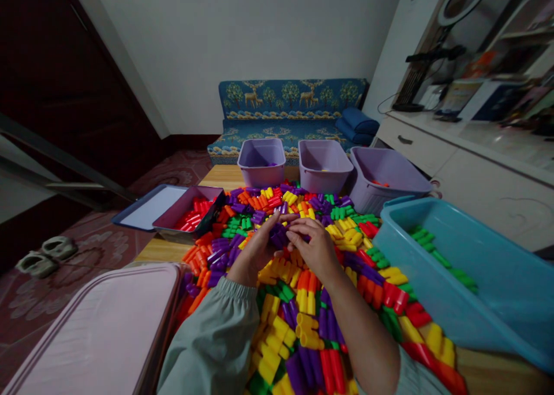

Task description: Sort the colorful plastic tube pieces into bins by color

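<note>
My left hand [261,244] is curled around several purple plastic tube blocks [278,236] above the middle of the heap. Beside it, my right hand [312,246] has its fingers bent in against the same purple blocks; its fingertips touch them, and part of the blocks is hidden behind the fingers. Below and around both hands spreads a thick layer of yellow blocks [270,349], green blocks [237,225], orange blocks [199,259] and red blocks [332,372], many joined in short rows.
Three lilac bins [325,173] line the far table edge, with a few blocks inside. A blue tub [437,291] with green blocks stands right. At left are a box [173,233] of red blocks, its lid [149,202] and a pale pink lid [108,326]. A patterned sofa [285,115] stands behind.
</note>
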`<action>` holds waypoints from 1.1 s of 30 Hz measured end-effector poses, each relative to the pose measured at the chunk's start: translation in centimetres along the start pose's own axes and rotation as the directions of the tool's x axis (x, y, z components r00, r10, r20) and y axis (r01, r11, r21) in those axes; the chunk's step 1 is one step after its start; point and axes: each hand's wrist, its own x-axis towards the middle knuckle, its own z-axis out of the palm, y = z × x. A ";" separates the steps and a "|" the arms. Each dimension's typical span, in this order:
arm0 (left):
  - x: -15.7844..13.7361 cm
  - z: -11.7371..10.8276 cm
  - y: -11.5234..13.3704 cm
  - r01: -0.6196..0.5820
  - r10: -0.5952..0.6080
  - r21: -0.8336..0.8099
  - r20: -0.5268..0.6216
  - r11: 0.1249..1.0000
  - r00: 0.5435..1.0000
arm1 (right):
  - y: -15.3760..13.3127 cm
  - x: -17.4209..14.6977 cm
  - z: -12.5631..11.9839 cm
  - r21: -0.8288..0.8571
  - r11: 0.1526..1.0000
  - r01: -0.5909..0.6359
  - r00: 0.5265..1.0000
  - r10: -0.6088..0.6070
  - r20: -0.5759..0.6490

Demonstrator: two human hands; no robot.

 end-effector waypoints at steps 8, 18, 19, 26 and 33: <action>0.2 0.3 -0.1 -0.010 0.036 0.115 -0.224 0.993 0.974 | -0.7 -0.1 0.4 0.013 1.000 0.024 0.999 -0.025 0.048; 0.5 0.7 -0.7 -0.149 0.285 0.416 -0.289 0.897 0.914 | -0.6 -0.2 0.7 0.079 0.997 -0.025 0.998 0.020 0.064; 0.5 0.6 -0.8 -0.136 0.259 0.394 -0.277 0.909 0.925 | -0.7 -0.2 0.7 0.093 0.995 -0.029 0.998 0.024 0.054; 0.7 0.2 -1.2 -0.123 0.190 0.269 -0.241 0.955 0.952 | -0.6 -0.3 0.5 0.050 0.997 -0.058 0.997 0.056 0.046; 0.9 0.2 -0.6 -0.216 0.254 0.159 -0.285 0.963 0.924 | 0.6 -0.6 1.4 0.165 0.970 -0.180 0.983 0.183 -0.002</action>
